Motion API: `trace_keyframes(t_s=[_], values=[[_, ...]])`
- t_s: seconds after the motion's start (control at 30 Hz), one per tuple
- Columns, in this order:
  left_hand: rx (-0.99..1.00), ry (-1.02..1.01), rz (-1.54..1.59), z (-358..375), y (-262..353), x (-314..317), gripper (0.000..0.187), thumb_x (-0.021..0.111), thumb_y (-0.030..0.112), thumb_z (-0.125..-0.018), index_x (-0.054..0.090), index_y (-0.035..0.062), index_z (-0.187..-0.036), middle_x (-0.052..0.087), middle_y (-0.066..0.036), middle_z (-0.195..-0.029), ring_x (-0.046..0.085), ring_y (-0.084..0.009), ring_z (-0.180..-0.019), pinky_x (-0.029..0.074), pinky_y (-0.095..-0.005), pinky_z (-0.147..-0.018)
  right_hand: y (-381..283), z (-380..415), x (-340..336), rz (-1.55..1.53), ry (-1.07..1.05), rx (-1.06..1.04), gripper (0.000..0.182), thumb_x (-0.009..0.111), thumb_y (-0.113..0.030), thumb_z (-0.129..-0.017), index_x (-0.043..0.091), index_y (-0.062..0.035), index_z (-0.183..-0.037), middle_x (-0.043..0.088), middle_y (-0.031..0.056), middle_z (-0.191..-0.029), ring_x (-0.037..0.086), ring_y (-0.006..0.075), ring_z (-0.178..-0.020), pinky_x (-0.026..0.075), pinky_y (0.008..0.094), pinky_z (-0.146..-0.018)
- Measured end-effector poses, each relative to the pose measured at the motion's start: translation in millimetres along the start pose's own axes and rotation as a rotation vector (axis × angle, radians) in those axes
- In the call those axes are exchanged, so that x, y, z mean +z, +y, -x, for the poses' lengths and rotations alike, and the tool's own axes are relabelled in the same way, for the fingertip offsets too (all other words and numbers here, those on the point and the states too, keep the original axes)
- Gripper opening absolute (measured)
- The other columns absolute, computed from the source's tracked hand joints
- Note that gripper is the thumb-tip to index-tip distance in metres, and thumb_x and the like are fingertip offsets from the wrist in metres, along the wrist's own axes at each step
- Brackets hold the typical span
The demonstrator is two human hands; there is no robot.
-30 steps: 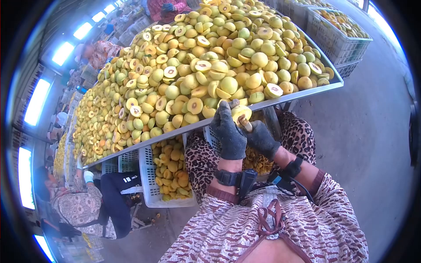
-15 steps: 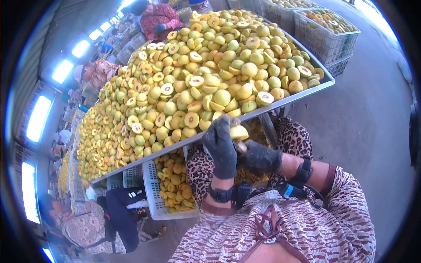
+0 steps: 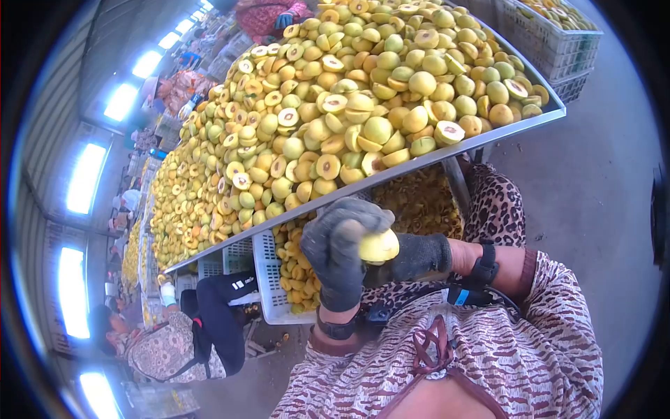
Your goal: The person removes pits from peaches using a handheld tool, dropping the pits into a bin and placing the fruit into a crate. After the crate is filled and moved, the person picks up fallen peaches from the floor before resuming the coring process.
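Observation:
My left hand (image 3: 336,251), in a dark grey glove, is closed around a yellow peach half (image 3: 379,246); its fingers are partly smeared by motion. Pressed close behind the fruit is my right hand (image 3: 412,258), also gloved in dark grey. Its fingers are bent toward the peach half and mostly hidden, so what they grip cannot be made out. Just beyond both hands slopes a metal-edged table (image 3: 391,180) heaped with halved yellow peaches (image 3: 377,130), several showing brown pits at their cut faces.
Below the table edge stand a white crate (image 3: 269,279) of peach pieces and a container of darker scraps (image 3: 419,199). Stacked crates (image 3: 558,52) of fruit are at the upper right. A co-worker (image 3: 174,342) sits at the left; other people work farther back.
Both hands with the peach half have come lower, nearer my body, and my left hand has turned over the fruit. The view has shifted, so the table appears farther right and higher.

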State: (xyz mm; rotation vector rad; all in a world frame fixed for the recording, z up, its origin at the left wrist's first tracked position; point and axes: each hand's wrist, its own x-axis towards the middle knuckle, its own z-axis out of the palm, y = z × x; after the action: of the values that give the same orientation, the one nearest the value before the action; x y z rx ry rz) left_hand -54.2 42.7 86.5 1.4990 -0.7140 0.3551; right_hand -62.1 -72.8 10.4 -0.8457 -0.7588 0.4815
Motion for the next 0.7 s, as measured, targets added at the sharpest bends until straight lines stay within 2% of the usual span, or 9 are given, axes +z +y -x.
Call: trace_keyframes(t_s=[0.03, 0.1, 0.13, 0.23, 0.33, 0.43, 0.5, 0.6, 0.7], values=[[-0.006, 0.018, -0.015, 4.0, 0.3, -4.6, 0.045, 0.052, 0.037, -0.100, 0.064, -0.0008, -0.080, 0.066, -0.016, -0.078, 0.065, -0.0275, -0.069, 0.055, -0.0378, -0.065, 0.7, -1.6, -2.4, -0.013, -0.017, 0.011, 0.033, 0.066, -0.004, -0.083, 0.061, -0.0053, -0.116, 0.064, 0.0033, -0.102, 0.059, 0.0079, -0.088, 0.050, 0.0264, -0.072], [-0.394, 0.435, 0.455, 7.3, 2.5, -17.6, 0.045, 0.049, 0.042, -0.101, 0.062, 0.0013, -0.087, 0.066, -0.016, -0.078, 0.065, -0.0287, -0.069, 0.057, -0.0408, -0.066, -2.9, -4.3, -12.4, 0.494, -0.211, 0.193, 0.015, 0.069, -0.008, -0.088, 0.068, -0.0019, -0.102, 0.069, 0.0048, -0.086, 0.062, 0.0103, -0.077, 0.051, 0.0304, -0.071], [-0.438, 0.546, 0.408, 13.2, -10.1, -46.3, 0.048, 0.047, 0.047, -0.101, 0.060, 0.0017, -0.092, 0.066, -0.016, -0.078, 0.066, -0.0293, -0.070, 0.058, -0.0419, -0.066, -14.8, -2.2, -2.7, 0.445, -0.082, 0.096, 0.007, 0.070, -0.007, -0.085, 0.068, -0.0002, -0.086, 0.065, 0.0066, -0.069, 0.059, 0.0125, -0.064, 0.049, 0.0321, -0.063], [-0.470, 0.582, -0.304, 52.4, -82.1, -157.7, 0.049, 0.047, 0.038, -0.103, 0.068, -0.0037, -0.088, 0.068, -0.014, -0.081, 0.066, -0.0210, -0.075, 0.055, -0.0322, -0.068, -10.1, 26.9, -23.1, 0.492, 0.259, 0.235, 0.012, 0.072, -0.012, -0.082, 0.068, -0.0014, -0.088, 0.069, 0.0112, -0.076, 0.066, 0.0204, -0.067, 0.051, 0.0310, -0.066], [-0.393, 0.387, -0.747, 49.5, -128.5, -197.4, 0.033, 0.060, 0.028, -0.095, 0.069, -0.0044, -0.092, 0.069, -0.014, -0.087, 0.066, -0.0211, -0.081, 0.053, -0.0328, -0.075, 25.3, 66.9, -67.2, 1.464, 0.162, 0.749, 0.016, 0.072, -0.018, -0.080, 0.066, -0.0025, -0.079, 0.063, 0.0188, -0.070, 0.064, 0.0309, -0.062, 0.049, 0.0358, -0.057], [-0.193, 0.141, -1.031, -1.3, -151.4, -166.9, 0.037, 0.071, 0.025, -0.084, 0.067, -0.0045, -0.106, 0.067, -0.018, -0.106, 0.064, -0.0305, -0.098, 0.049, -0.0392, -0.090, 47.8, 72.2, -80.3, 1.107, 0.214, 0.484, 0.018, 0.067, -0.020, -0.085, 0.069, -0.0048, -0.077, 0.069, 0.0157, -0.075, 0.061, 0.0325, -0.061, 0.047, 0.0382, -0.057], [-0.055, 0.048, -1.036, -25.6, -186.9, -139.6, 0.049, 0.076, 0.026, -0.078, 0.061, -0.0003, -0.117, 0.063, -0.018, -0.113, 0.061, -0.0340, -0.101, 0.050, -0.0415, -0.089, 24.7, 57.3, -59.4, 0.969, 0.302, 0.518, 0.015, 0.068, -0.018, -0.084, 0.067, -0.0040, -0.077, 0.066, 0.0108, -0.067, 0.059, 0.0225, -0.057, 0.045, 0.0357, -0.055], [-0.425, -0.142, -1.218, -44.0, -192.5, -101.6, 0.064, 0.078, 0.027, -0.076, 0.051, 0.0069, -0.131, 0.059, -0.017, -0.115, 0.061, -0.0351, -0.103, 0.050, -0.0445, -0.087, 7.4, 56.2, -49.6, 0.728, 0.422, 0.483, 0.013, 0.069, -0.011, -0.082, 0.061, -0.0023, -0.078, 0.052, -0.0025, -0.061, 0.046, 0.0035, -0.062, 0.040, 0.0287, -0.054], [-0.315, -0.065, -0.963, -41.4, -200.7, -118.6, 0.056, 0.081, 0.023, -0.071, 0.061, 0.0004, -0.118, 0.062, -0.022, -0.114, 0.063, -0.0347, -0.103, 0.050, -0.0414, -0.089, -3.3, 62.9, -43.5, 0.731, 0.520, 0.429, 0.018, 0.071, -0.013, -0.081, 0.061, 0.0012, -0.076, 0.053, 0.0008, -0.058, 0.047, 0.0076, -0.057, 0.043, 0.0319, -0.055]])
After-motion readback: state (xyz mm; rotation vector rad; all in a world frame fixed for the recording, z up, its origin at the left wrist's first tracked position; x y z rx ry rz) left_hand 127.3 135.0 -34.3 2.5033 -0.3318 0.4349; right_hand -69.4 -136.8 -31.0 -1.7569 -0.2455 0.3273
